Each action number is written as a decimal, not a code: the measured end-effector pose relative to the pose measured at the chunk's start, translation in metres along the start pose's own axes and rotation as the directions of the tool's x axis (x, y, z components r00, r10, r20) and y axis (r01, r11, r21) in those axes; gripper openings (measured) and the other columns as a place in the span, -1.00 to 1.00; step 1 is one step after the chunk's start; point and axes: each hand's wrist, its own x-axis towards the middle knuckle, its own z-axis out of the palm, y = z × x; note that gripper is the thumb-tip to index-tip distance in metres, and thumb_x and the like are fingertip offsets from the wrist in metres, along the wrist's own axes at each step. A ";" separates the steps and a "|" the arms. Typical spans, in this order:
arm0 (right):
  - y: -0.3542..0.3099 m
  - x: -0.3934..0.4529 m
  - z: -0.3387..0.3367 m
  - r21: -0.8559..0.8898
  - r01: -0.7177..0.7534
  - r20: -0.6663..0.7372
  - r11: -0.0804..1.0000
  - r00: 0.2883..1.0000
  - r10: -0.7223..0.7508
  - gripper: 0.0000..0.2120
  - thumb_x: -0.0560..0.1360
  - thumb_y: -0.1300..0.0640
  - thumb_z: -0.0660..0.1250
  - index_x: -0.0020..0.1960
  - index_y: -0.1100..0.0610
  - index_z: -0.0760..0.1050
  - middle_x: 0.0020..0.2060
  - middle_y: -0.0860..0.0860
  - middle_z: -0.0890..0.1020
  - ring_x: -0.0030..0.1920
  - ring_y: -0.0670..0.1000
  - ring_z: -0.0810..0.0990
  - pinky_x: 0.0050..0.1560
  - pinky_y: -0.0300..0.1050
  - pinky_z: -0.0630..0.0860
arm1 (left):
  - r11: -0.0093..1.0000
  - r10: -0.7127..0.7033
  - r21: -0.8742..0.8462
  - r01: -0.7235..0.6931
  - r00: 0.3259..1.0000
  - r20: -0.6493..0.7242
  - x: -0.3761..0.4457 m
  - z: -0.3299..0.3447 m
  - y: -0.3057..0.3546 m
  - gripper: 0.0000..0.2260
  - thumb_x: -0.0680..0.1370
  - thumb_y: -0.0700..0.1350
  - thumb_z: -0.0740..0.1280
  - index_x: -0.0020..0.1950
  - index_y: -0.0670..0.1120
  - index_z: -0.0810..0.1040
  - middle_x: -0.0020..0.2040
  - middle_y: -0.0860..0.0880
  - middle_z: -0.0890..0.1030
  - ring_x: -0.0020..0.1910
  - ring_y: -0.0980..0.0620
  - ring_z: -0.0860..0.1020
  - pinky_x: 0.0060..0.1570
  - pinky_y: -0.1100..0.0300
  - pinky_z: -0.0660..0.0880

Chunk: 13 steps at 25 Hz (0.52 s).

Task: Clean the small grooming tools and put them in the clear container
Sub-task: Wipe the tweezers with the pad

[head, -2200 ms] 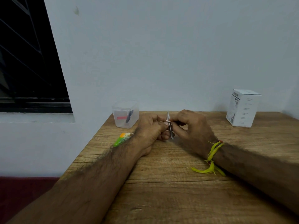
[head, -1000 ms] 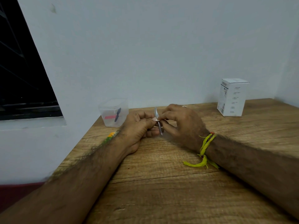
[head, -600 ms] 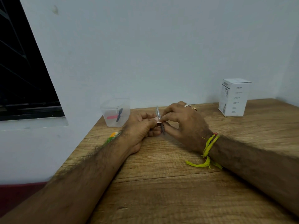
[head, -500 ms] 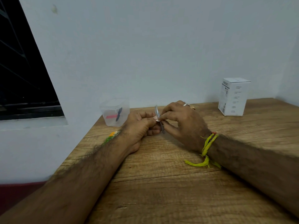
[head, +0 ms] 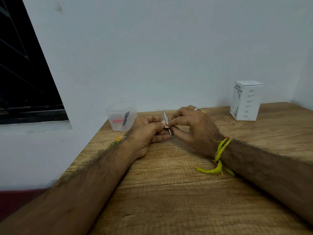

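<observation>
Two hands meet at the table's [head: 169,200] middle — the tweezers [head: 166,122] are pinched by the left hand [head: 147,131] and right hand [head: 193,126], a white scrap [head: 167,126] now slid lower along them than before. Wiping continues; the container [head: 122,116] waits at the far left corner.

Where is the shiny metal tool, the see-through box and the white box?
metal tool [head: 164,116], head view, on its upper shaft above the fingers.
clear container [head: 118,126], head view, on its front wall near the bottom.
white box [head: 249,102], head view, on its printed front side.
</observation>
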 end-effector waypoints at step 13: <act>-0.002 -0.001 -0.001 0.025 0.002 0.016 1.000 1.000 -0.003 -0.83 0.48 0.02 0.36 -0.04 0.04 0.70 -0.11 -0.07 0.65 -0.06 0.01 0.56 -0.09 0.08 0.52 | 1.000 0.003 -0.020 -0.003 1.000 -0.001 0.000 -0.001 0.000 -0.92 0.59 -0.34 0.34 0.04 -0.29 0.62 -0.18 -0.19 0.71 -0.27 -0.05 0.71 -0.27 0.15 0.68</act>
